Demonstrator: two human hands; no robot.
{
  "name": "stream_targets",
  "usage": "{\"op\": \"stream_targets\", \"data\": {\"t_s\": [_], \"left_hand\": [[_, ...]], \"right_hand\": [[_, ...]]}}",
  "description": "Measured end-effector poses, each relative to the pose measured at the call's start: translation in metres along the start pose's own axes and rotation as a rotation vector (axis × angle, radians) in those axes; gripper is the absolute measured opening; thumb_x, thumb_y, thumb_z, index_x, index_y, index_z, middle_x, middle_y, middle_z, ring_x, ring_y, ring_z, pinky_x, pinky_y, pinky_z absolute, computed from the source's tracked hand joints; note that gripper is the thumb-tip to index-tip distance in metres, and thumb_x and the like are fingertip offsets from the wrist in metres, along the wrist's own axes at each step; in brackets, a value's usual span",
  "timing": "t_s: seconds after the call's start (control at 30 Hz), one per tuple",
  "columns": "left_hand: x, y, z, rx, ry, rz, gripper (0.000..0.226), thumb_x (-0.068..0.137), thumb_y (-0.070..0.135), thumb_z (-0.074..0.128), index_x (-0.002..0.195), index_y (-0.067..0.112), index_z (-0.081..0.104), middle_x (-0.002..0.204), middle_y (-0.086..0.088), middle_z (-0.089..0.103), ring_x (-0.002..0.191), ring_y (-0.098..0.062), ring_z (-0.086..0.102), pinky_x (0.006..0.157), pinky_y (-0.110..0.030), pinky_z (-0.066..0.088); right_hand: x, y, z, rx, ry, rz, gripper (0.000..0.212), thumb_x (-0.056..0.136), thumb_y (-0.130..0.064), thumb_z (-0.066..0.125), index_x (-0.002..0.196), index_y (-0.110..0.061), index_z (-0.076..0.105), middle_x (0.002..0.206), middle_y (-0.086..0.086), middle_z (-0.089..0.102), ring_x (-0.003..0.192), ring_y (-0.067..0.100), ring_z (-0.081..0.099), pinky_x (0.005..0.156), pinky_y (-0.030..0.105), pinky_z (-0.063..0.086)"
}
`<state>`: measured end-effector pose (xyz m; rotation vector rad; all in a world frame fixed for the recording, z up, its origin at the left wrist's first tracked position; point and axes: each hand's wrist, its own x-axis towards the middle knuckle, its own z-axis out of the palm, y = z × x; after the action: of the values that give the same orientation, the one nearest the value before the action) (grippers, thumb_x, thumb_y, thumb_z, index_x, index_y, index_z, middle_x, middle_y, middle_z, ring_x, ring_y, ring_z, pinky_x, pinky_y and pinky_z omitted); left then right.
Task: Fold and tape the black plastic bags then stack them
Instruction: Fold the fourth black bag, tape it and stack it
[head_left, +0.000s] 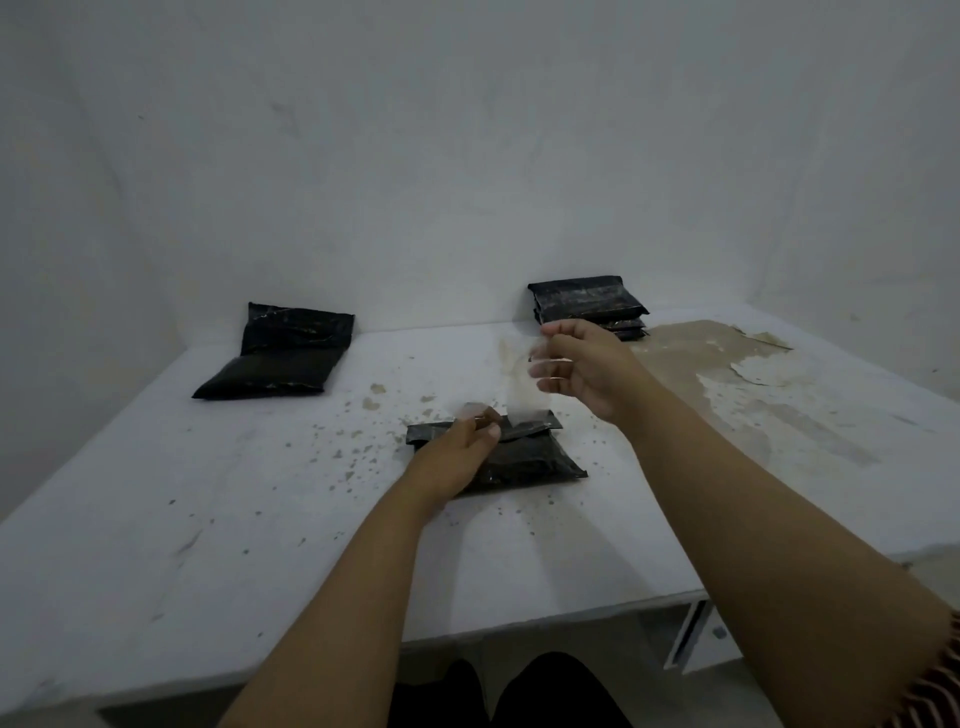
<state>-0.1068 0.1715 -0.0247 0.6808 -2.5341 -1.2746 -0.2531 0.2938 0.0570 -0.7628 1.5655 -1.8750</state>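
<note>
**Taping a folded black bag at mid-counter**

Pressing down on the black plastic bag (524, 460), the left hand (457, 452) lies on the bag's left half with its fingers reaching toward the folded top flap; a small pale bit of tape seems to sit at its fingertips, though blur hides whether they pinch it or only press on it. The bag lies flat near the middle of the white counter (208, 519), its upper edge folded over toward the person.

The right hand (582, 364) is raised above and just behind the bag, fingers loosely curled, thumb and forefinger pinching the top of a strip of clear tape (524, 400). The strip hangs down from that pinch, and its lower end meets the folded flap of the bag.

At the far left of the counter, against the wall (467, 156), lie two more black bags (280, 358), one leaning on the wall behind the other. At the far right, also against the wall, is a stack of folded bags (589, 304), neatly piled, partly hidden by the right hand.

The counter top is speckled with brownish chips, and a large patch of worn surface (753, 384) spreads over its right side.
</note>
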Motion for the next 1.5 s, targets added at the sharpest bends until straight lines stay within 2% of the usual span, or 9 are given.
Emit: {"op": "stream_targets", "data": {"t_s": [0.1, 0.2, 0.3, 0.57, 0.73, 0.87, 1.1, 1.27, 1.5], "left_hand": [[0.006, -0.002, -0.003, -0.184, 0.036, -0.048, 0.025, 0.088, 0.057, 0.053, 0.11, 0.044, 0.055, 0.113, 0.008, 0.064, 0.113, -0.018, 0.058, 0.102, -0.034, 0.042], [0.003, -0.001, -0.007, -0.335, 0.0, -0.079, 0.044, 0.067, 0.067, 0.059, 0.107, 0.048, 0.059, 0.124, 0.007, 0.063, 0.119, -0.012, 0.057, 0.1, -0.027, 0.041], [0.001, 0.004, -0.008, -0.375, 0.0, -0.063, 0.038, 0.086, 0.057, 0.059, 0.118, 0.036, 0.057, 0.114, 0.013, 0.066, 0.11, -0.001, 0.057, 0.08, -0.013, 0.036], [0.0, 0.0, -0.012, -0.542, 0.056, -0.091, 0.052, 0.103, 0.053, 0.017, 0.109, 0.027, 0.062, 0.105, 0.008, 0.075, 0.109, -0.006, 0.057, 0.094, -0.026, 0.031], [0.003, -0.001, -0.013, -0.589, 0.096, -0.061, 0.046, 0.105, 0.047, 0.012, 0.103, 0.026, 0.053, 0.1, 0.0, 0.076, 0.096, -0.003, 0.062, 0.075, -0.012, 0.032], [0.007, -0.003, -0.012, -0.594, 0.097, -0.059, 0.049, 0.105, 0.049, 0.009, 0.102, 0.026, 0.053, 0.099, 0.001, 0.076, 0.1, -0.006, 0.059, 0.085, -0.021, 0.029], [0.008, -0.005, -0.013, -0.66, 0.151, -0.052, 0.048, 0.105, 0.047, 0.012, 0.094, 0.026, 0.053, 0.093, -0.007, 0.077, 0.112, -0.023, 0.062, 0.112, -0.035, 0.026], [0.005, -0.003, -0.014, -0.699, 0.128, -0.063, 0.045, 0.105, 0.048, 0.012, 0.093, 0.024, 0.049, 0.101, -0.011, 0.075, 0.102, -0.016, 0.066, 0.081, -0.022, 0.037], [0.01, -0.005, -0.014, -0.755, 0.135, -0.105, 0.048, 0.105, 0.046, 0.009, 0.084, 0.025, 0.047, 0.1, -0.01, 0.075, 0.119, -0.024, 0.056, 0.117, -0.037, 0.013]], "right_hand": [[0.0, 0.006, 0.002, -0.06, 0.005, 0.002, 0.026, 0.088, 0.004, 0.053, 0.113, -0.006, 0.05, 0.083, 0.013, 0.063, 0.06, 0.02, 0.062, 0.055, 0.031, 0.052], [0.001, 0.01, 0.004, -0.163, 0.062, -0.019, 0.03, 0.085, 0.007, 0.055, 0.113, -0.003, 0.052, 0.081, 0.013, 0.063, 0.058, 0.019, 0.058, 0.052, 0.03, 0.051], [0.001, 0.014, 0.004, -0.271, 0.093, -0.073, 0.033, 0.081, 0.007, 0.058, 0.113, 0.001, 0.053, 0.08, 0.014, 0.062, 0.057, 0.019, 0.056, 0.052, 0.031, 0.051], [-0.003, 0.017, 0.006, -0.416, 0.031, -0.177, 0.023, 0.085, 0.002, 0.06, 0.107, -0.004, 0.056, 0.082, 0.021, 0.062, 0.061, 0.019, 0.061, 0.054, 0.032, 0.053], [-0.005, 0.009, 0.006, -0.242, -0.019, -0.132, 0.022, 0.087, 0.0, 0.057, 0.108, -0.004, 0.053, 0.085, 0.018, 0.064, 0.061, 0.024, 0.063, 0.061, 0.038, 0.053], [-0.009, 0.005, 0.003, -0.164, -0.064, -0.073, 0.022, 0.092, -0.002, 0.052, 0.114, -0.004, 0.05, 0.084, 0.017, 0.067, 0.066, 0.034, 0.067, 0.068, 0.046, 0.056], [-0.017, 0.012, -0.005, -0.154, -0.217, 0.048, 0.028, 0.099, -0.021, 0.05, 0.118, -0.001, 0.049, 0.086, 0.021, 0.07, 0.065, 0.029, 0.067, 0.061, 0.039, 0.059], [-0.017, 0.022, -0.01, -0.139, -0.214, 0.087, 0.025, 0.1, -0.017, 0.046, 0.121, -0.004, 0.048, 0.077, 0.013, 0.068, 0.058, 0.019, 0.067, 0.052, 0.028, 0.054], [-0.014, 0.033, -0.018, -0.157, -0.217, 0.132, 0.017, 0.1, -0.014, 0.046, 0.114, -0.008, 0.054, 0.06, 0.002, 0.054, 0.048, 0.012, 0.046, 0.048, 0.024, 0.042]]}}
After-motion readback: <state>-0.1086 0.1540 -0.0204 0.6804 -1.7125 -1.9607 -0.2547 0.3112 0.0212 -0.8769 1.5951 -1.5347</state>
